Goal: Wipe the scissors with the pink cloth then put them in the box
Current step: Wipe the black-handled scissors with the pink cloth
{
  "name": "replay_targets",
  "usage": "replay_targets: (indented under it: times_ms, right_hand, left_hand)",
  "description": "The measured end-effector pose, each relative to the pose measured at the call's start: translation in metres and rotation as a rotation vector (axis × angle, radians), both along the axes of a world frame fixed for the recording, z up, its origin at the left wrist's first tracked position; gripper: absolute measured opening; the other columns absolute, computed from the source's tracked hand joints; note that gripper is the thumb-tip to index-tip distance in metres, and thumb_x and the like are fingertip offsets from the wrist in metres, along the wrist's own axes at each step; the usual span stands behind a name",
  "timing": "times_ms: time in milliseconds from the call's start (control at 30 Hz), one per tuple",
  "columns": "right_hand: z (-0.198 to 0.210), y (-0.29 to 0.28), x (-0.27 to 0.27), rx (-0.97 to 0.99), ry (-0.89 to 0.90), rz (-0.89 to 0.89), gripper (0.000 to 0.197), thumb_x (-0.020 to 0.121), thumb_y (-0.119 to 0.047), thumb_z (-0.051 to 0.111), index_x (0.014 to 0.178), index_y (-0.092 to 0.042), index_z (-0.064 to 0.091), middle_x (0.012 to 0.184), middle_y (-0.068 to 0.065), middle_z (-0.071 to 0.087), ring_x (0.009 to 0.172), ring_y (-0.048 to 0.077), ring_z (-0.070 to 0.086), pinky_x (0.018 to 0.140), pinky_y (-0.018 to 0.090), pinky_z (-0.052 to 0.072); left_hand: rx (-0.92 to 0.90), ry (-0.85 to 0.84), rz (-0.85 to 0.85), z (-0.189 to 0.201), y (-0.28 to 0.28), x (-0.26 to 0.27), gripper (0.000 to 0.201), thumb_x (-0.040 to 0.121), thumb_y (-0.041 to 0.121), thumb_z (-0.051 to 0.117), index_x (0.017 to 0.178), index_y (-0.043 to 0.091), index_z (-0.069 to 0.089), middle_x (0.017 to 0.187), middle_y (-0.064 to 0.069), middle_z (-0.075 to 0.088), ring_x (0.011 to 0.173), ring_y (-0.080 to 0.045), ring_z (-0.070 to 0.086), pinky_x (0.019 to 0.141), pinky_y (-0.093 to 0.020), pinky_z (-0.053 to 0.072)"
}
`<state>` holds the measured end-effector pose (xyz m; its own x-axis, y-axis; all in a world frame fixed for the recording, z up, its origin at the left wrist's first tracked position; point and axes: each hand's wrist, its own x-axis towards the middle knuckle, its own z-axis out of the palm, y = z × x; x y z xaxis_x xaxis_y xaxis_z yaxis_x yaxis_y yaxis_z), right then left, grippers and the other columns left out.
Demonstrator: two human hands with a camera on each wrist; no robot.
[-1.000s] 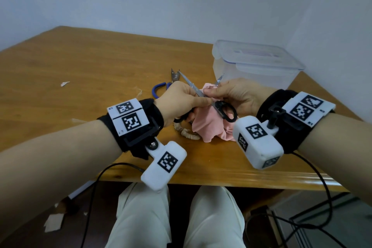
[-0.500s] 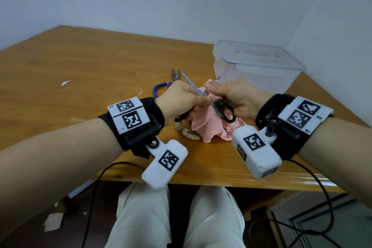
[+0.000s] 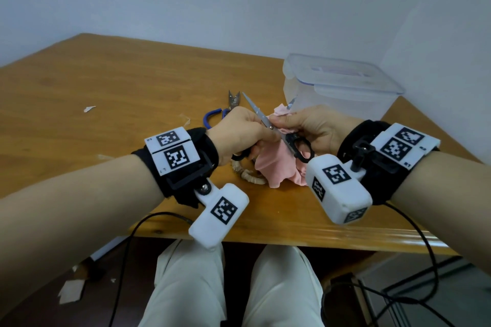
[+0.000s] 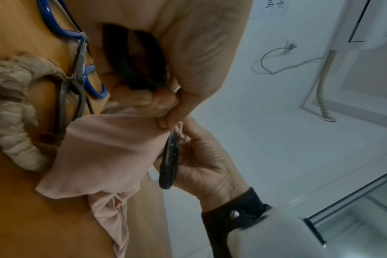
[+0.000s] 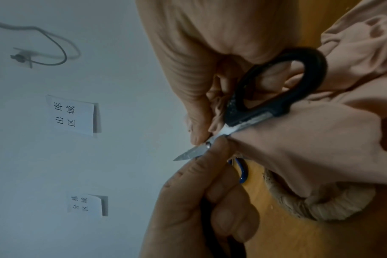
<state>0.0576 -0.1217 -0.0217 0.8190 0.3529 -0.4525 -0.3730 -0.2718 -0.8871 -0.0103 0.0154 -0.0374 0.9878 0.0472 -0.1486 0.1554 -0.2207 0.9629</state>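
The black-handled scissors (image 3: 281,133) are held up between both hands, just above the near part of the wooden counter (image 3: 106,103), blades spread apart. The left hand (image 3: 241,135) has its fingers curled through one black loop, which only the left wrist view really shows. The right hand (image 3: 313,127) pinches the pink cloth (image 3: 276,170) around the blade near the pivot; the rest of the cloth hangs down onto the counter.

From the head view one blade points up and away, and the tip of the other barely peeks out past the cloth. The right wrist view shows the metal is a bit speckled and worn near the handle, and it also catches two paper signs on the wall that the head camera misses.

The clear plastic box (image 3: 340,90) sits behind the right hand with its lid on. A blue-handled pair (image 3: 212,117) and small snips (image 3: 233,99) lie beyond the left hand, partly hidden. A fabric-wrapped ring (image 3: 247,175) lies under the hands; can't tell what it belongs to.
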Motion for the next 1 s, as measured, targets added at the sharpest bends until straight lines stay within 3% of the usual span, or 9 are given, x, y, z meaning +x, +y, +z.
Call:
replay_targets:
  times_ms: [100,200,267,333,467,633,800,900,1000]
  right_hand:
    - [0.000,-0.004,0.001,0.035,0.001,0.019,0.049,0.042,-0.018,0.088,0.086,-0.004,0.070,0.100,0.017,0.062,0.098,0.031,0.053,0.099,0.039,0.033]
    - [0.006,-0.009,0.000,0.131,0.086,0.066,0.021,0.059,-0.012,0.077,0.077,-0.004,0.073,0.087,0.013,0.067,0.083,0.023,0.061,0.097,0.033,0.045]
    - [0.007,-0.011,0.001,0.180,0.113,0.057,0.017,0.067,-0.011,0.071,0.082,-0.003,0.069,0.086,0.012,0.066,0.079,0.020,0.062,0.088,0.031,0.051]
    - [0.006,-0.009,-0.001,0.142,0.059,0.061,0.014,0.073,-0.007,0.067,0.086,-0.002,0.064,0.082,0.013,0.066,0.076,0.020,0.062,0.078,0.031,0.055]
    - [0.000,-0.001,-0.005,0.019,-0.094,0.023,0.007,0.078,-0.002,0.069,0.079,-0.001,0.062,0.073,0.012,0.065,0.071,0.022,0.061,0.084,0.036,0.052]
    - [-0.003,0.003,-0.001,0.014,-0.152,-0.010,0.013,0.082,0.000,0.068,0.075,-0.005,0.058,0.071,0.010,0.061,0.072,0.023,0.058,0.077,0.034,0.048]
    - [0.000,-0.002,0.002,0.113,-0.056,0.044,0.018,0.090,0.008,0.051,0.077,-0.002,0.058,0.070,0.009,0.063,0.060,0.014,0.062,0.060,0.022,0.055]
    - [0.001,-0.006,0.001,0.138,0.017,0.057,0.017,0.090,0.006,0.051,0.079,-0.001,0.061,0.066,0.008,0.067,0.058,0.013,0.065,0.064,0.022,0.057]
    - [0.006,-0.009,0.001,0.174,0.107,0.039,0.003,0.075,-0.003,0.066,0.072,-0.003,0.067,0.074,0.010,0.067,0.069,0.018,0.064,0.083,0.030,0.054]
  left_hand:
    - [-0.013,0.022,-0.005,-0.001,0.002,0.001,0.013,0.084,0.004,0.069,0.089,-0.008,0.067,0.056,-0.010,0.049,0.037,-0.013,0.040,0.038,-0.021,0.035]
    - [-0.035,0.056,-0.018,0.000,0.005,0.001,0.011,0.085,0.005,0.068,0.079,-0.002,0.063,0.051,-0.005,0.047,0.037,-0.013,0.039,0.037,-0.020,0.034]
    - [-0.038,0.069,-0.012,0.000,0.006,0.002,0.016,0.086,0.005,0.068,0.073,0.001,0.059,0.052,-0.005,0.047,0.038,-0.013,0.039,0.038,-0.020,0.034]
    - [-0.032,0.065,-0.015,0.000,0.004,0.001,0.013,0.085,0.006,0.069,0.076,0.000,0.061,0.053,-0.006,0.047,0.038,-0.013,0.039,0.038,-0.020,0.035]
    - [0.015,0.042,-0.008,-0.002,-0.001,0.000,0.017,0.084,0.006,0.069,0.070,0.003,0.061,0.055,-0.009,0.048,0.037,-0.014,0.039,0.038,-0.021,0.035]
    - [-0.017,0.033,-0.010,-0.001,0.000,-0.001,0.010,0.085,0.004,0.069,0.077,0.001,0.063,0.051,-0.005,0.047,0.034,-0.011,0.038,0.036,-0.019,0.033]
    - [-0.037,0.083,-0.044,0.001,0.004,-0.001,0.020,0.087,0.005,0.067,0.070,0.005,0.056,0.045,0.000,0.043,0.035,-0.010,0.038,0.039,-0.020,0.032]
    - [-0.048,0.105,-0.063,0.002,0.004,-0.002,0.015,0.088,0.007,0.066,0.076,0.004,0.057,0.045,0.001,0.042,0.037,-0.011,0.037,0.042,-0.022,0.031]
    - [-0.045,0.109,-0.049,0.002,0.003,-0.002,0.024,0.088,0.006,0.066,0.067,0.007,0.054,0.044,0.001,0.042,0.037,-0.011,0.037,0.042,-0.023,0.031]
